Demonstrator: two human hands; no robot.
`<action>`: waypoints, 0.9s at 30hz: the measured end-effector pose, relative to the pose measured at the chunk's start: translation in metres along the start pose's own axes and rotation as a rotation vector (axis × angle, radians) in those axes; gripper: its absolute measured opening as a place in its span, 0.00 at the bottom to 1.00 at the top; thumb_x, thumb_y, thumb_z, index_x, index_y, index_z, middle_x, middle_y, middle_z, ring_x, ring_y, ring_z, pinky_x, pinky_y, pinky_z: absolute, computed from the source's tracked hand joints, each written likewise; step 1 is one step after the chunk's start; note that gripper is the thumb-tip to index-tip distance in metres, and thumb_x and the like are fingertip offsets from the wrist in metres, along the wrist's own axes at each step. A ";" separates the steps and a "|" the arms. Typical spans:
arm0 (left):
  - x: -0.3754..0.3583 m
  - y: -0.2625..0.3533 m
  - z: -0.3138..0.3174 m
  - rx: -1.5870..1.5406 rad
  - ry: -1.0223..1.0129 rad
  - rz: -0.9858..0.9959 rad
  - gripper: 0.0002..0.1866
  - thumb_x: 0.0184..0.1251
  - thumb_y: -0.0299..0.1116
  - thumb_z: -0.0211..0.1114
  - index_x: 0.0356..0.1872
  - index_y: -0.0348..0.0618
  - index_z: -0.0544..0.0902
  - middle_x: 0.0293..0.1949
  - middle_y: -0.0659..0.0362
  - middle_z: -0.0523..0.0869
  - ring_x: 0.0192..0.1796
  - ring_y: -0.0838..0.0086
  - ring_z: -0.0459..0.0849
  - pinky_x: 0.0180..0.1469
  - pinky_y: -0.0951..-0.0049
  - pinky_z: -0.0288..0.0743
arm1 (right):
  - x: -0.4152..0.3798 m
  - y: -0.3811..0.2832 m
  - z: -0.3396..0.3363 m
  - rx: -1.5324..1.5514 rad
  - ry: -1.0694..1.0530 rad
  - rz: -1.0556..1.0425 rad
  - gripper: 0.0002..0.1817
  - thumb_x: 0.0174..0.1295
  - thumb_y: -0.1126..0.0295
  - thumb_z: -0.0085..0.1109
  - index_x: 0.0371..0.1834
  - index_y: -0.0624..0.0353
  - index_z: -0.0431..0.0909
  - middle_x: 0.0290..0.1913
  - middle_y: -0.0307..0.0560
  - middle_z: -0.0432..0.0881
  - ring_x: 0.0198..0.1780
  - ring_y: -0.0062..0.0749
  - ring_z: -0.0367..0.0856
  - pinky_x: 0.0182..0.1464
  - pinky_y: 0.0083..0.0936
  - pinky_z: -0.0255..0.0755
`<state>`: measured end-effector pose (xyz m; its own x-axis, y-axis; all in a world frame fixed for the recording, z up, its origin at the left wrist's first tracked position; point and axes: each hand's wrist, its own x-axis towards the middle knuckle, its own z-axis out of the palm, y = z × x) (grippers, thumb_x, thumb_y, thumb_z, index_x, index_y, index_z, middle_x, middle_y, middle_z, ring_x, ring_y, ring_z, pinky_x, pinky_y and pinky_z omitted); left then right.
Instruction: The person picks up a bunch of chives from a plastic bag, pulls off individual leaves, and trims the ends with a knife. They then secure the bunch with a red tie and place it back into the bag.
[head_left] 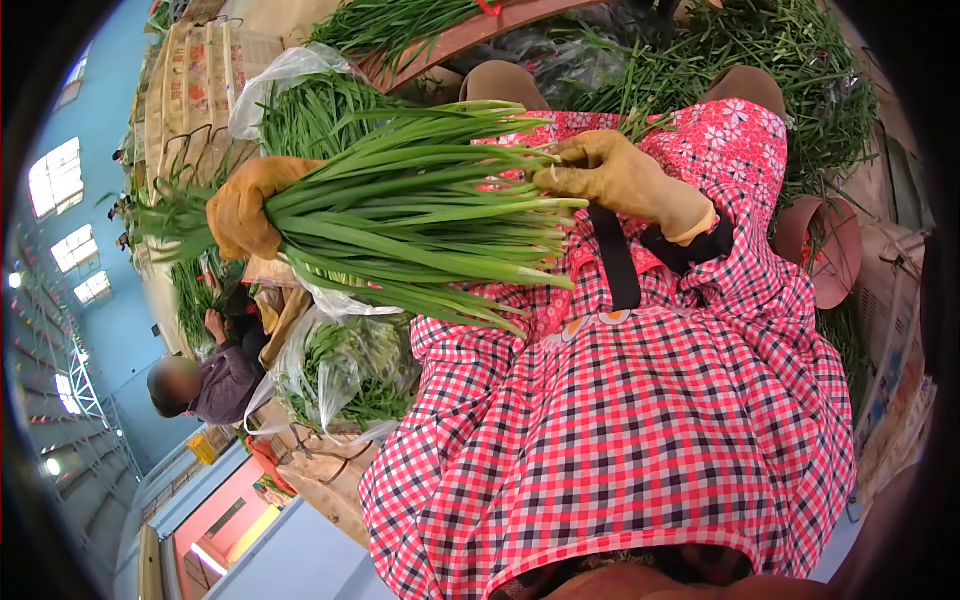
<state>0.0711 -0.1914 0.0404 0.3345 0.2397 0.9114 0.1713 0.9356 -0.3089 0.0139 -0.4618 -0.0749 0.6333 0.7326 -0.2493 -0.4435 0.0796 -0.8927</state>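
A thick bunch of long green chives (pixel 420 215) stretches across the view in front of my apron, its pale stalk ends pointing right. My left hand (pixel 245 205), in a tan work glove, is wrapped around the leafy end of the bunch. At the stalk ends, my right hand (pixel 625 185), gloved the same way, pinches a few stalks between thumb and fingers. The bunch hides part of my left arm. Behind it sits a clear plastic bag (pixel 250 95) with more chives (pixel 325 120).
Loose chives (pixel 740 130) lie heaped beyond my knees. Another filled plastic bag (pixel 345 375) stands at lower left, near a person in a purple sleeve (pixel 228 385). A brown board (pixel 465 42) crosses the top. A pinkish round container (pixel 835 255) stands at right.
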 end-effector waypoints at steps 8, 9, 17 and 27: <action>-0.003 0.032 -0.005 0.127 0.034 -0.049 0.09 0.70 0.36 0.63 0.31 0.44 0.79 0.21 0.61 0.81 0.22 0.75 0.79 0.29 0.75 0.74 | 0.016 0.022 -0.088 -1.299 0.439 -0.364 0.13 0.65 0.68 0.64 0.48 0.63 0.83 0.38 0.43 0.88 0.38 0.29 0.86 0.44 0.28 0.80; -0.004 0.027 -0.010 0.106 0.024 -0.058 0.10 0.70 0.37 0.63 0.31 0.44 0.79 0.21 0.61 0.81 0.22 0.76 0.79 0.29 0.75 0.74 | 0.023 0.010 -0.097 -1.472 0.503 -0.619 0.15 0.64 0.67 0.65 0.51 0.62 0.82 0.41 0.43 0.88 0.39 0.29 0.86 0.47 0.28 0.80; -0.009 -0.023 -0.024 0.054 0.130 -0.225 0.11 0.72 0.43 0.62 0.34 0.49 0.77 0.22 0.66 0.82 0.26 0.79 0.82 0.38 0.74 0.78 | 0.049 -0.039 -0.022 -0.281 -0.084 -0.042 0.28 0.75 0.46 0.45 0.64 0.59 0.72 0.59 0.39 0.80 0.57 0.23 0.76 0.59 0.23 0.68; -0.044 0.077 0.018 0.547 0.207 -0.494 0.09 0.76 0.41 0.56 0.38 0.51 0.68 0.25 0.73 0.73 0.28 0.87 0.73 0.38 0.77 0.65 | 0.023 0.024 0.070 -0.215 -0.285 -0.260 0.50 0.50 0.56 0.78 0.74 0.60 0.59 0.52 0.48 0.83 0.47 0.27 0.81 0.48 0.26 0.77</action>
<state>0.0526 -0.1250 -0.0184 0.5142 -0.2431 0.8225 -0.1191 0.9295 0.3492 -0.0269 -0.3961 -0.0760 0.4924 0.8666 0.0804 -0.1314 0.1654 -0.9774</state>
